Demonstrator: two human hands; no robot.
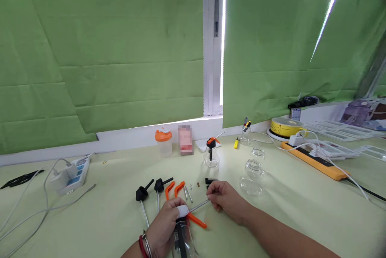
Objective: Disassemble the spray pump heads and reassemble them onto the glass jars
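Rod [199, 205] between left grip [167, 222] and right grip [226, 201]

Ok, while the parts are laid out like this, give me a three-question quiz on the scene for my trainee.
1. Multiple choice: what does the right grip pinch?
A) the end of a thin metal rod
B) a yellow screwdriver
C) a white charging cable

2. True or false: the orange-topped glass bottle stands farther from the person than the two black caps.

3. Count: how many loose orange levers lie between the black caps and the short metal pins?

Key:
1. A
2. True
3. Two
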